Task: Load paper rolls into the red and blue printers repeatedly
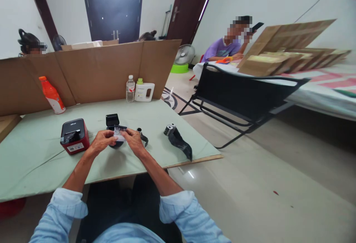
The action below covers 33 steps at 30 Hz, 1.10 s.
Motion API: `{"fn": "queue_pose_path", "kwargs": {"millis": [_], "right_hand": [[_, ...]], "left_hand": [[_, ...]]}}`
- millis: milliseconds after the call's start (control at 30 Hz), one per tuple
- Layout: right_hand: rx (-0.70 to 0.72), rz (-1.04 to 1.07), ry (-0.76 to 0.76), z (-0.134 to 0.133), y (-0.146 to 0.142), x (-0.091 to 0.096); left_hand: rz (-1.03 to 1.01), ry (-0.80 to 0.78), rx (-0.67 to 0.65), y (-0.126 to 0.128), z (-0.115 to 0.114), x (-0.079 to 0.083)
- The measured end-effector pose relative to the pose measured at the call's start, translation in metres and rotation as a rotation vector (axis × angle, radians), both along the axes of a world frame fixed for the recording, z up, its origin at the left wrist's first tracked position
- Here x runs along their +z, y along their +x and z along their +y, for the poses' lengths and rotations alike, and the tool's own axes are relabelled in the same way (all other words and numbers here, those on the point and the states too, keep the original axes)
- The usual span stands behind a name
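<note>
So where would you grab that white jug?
Probably by its handle, coming from the right: the loop stands out on that side of the upright jug, while the clear bottle crowds its left.

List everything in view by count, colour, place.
part: 1, white-black, between hands
open case: 1, black, behind hands
boxy device: 1, red-black, table left
strips: 2, black, table right
bottles: 2, orange and clear, table back
jug: 1, white, beside clear bottle
board: 1, brown, table back
table: 1, pale green, foreground
folding frame: 1, black, right floor
cartons: several, brown, far right
fans: 2, one green-based, background
doors: several, dark, background
people: 3, one in purple, beyond table
phone: 1, black, person's hand
left hand: 1, blue sleeve, on part
right hand: 1, blue sleeve, on part
</note>
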State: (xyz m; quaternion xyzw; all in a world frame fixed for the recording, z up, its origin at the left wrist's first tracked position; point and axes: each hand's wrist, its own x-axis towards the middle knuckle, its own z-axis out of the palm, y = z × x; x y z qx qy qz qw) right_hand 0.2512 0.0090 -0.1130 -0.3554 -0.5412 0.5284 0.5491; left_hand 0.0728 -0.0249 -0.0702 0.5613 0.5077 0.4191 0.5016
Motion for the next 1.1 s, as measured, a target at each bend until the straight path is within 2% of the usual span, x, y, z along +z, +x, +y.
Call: {"fn": "queue_pose_path", "kwargs": {"millis": [133,200,300,400,500,733,1100], "right_hand": [[0.024,-0.012,0.025,0.004,0.002,0.007],[0.025,-0.067,0.059,0.011,0.003,0.014],[0.037,-0.149,0.159,0.027,0.003,0.026],[0.047,-0.221,0.279,0.044,0.0,0.031],[0.039,-0.306,0.342,0.057,-0.002,0.026],[0.067,-0.387,0.345,0.065,0.0,0.003],[0.02,-0.481,0.418,0.072,-0.001,0.004]], "left_hand": [[0.117,0.114,-0.028,-0.01,0.009,-0.003],[0.206,0.202,0.004,-0.015,0.019,-0.001],[0.352,0.313,0.097,-0.021,0.038,0.003],[0.454,0.376,0.113,-0.023,0.054,0.001],[0.567,0.4,0.094,-0.023,0.06,-0.004],[0.708,0.348,0.084,-0.02,0.059,-0.013],[0.976,0.365,0.056,-0.015,0.067,-0.003]]}}
